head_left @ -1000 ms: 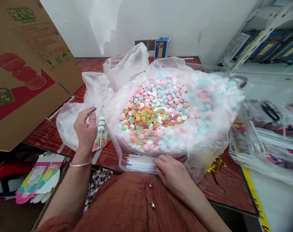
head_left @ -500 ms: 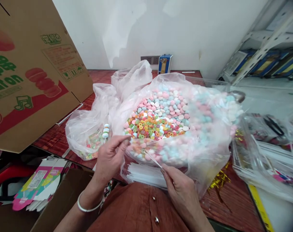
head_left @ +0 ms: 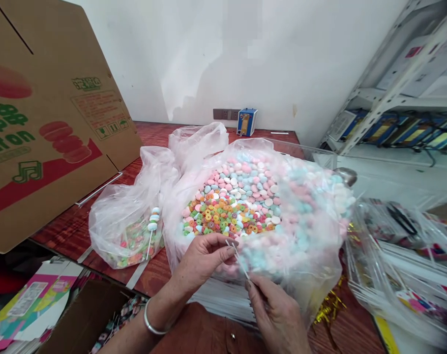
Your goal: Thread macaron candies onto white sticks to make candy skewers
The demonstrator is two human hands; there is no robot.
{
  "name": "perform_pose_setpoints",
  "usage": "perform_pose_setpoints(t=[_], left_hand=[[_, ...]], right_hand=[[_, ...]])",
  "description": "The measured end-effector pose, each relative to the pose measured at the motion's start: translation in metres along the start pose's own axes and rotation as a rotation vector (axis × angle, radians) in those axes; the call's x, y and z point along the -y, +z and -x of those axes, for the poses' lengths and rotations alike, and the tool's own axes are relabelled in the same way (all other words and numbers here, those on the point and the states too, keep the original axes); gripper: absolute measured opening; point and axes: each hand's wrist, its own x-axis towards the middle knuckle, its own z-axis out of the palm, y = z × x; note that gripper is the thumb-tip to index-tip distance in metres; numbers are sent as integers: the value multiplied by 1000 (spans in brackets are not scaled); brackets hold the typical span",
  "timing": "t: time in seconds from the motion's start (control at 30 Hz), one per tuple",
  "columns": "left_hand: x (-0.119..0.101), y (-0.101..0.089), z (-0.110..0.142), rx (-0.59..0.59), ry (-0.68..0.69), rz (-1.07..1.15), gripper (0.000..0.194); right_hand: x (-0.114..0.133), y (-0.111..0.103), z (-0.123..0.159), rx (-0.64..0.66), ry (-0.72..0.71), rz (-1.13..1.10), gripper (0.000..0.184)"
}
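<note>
My right hand [head_left: 277, 307] grips the lower end of a thin white stick [head_left: 242, 265], which slants up and to the left. The thumb and forefinger of my left hand [head_left: 203, 260] are pinched together at the stick's upper end. Whatever sits between those fingertips is too small to make out. Just beyond my hands lies an open clear plastic bag [head_left: 312, 206], full of pink, blue and white button-shaped candies [head_left: 245, 179]. Small coloured ring candies [head_left: 221, 216] are heaped on its near left side. Under the bag's front edge lies a bundle of white sticks [head_left: 223, 297].
At left, a candy skewer [head_left: 153, 221] rests on a smaller plastic bag [head_left: 134, 241]. A large cardboard box [head_left: 61, 128] stands farther left, with an open carton [head_left: 86, 314] below. Packaged white sticks [head_left: 403, 270] and gold tinsel [head_left: 328, 307] lie right. A blue box [head_left: 247, 122] is by the wall.
My left hand has moved right, from beside the candy to the stick's upper end. My right hand still holds the stick, which is now steeper. The camera view has tilted up slightly.
</note>
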Motion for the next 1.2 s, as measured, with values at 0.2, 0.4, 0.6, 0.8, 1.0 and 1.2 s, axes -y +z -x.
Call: perform_pose_setpoints(t=[0.2,0.4,0.6,0.8,1.0,1.2], left_hand=[[-8,-24,4,-189,94,-32,37],[-12,-53,11,-441,255,-60,30],[-2,-60,16,-479,237,-37,31],[-11,-74,13,-550,325,-24,29],[-22,-81,6,-601,423,3,20],[-41,-31,9,-810,787,-269,25]], right_hand=[[11,9,-4,268,67,25,24],[5,61,2,318,-187,491,25],[4,79,4,239,-251,509,20],[-2,65,13,181,-265,345,25],[17,11,1,311,-118,-79,27],[38,-51,-104,55,-216,121,18]])
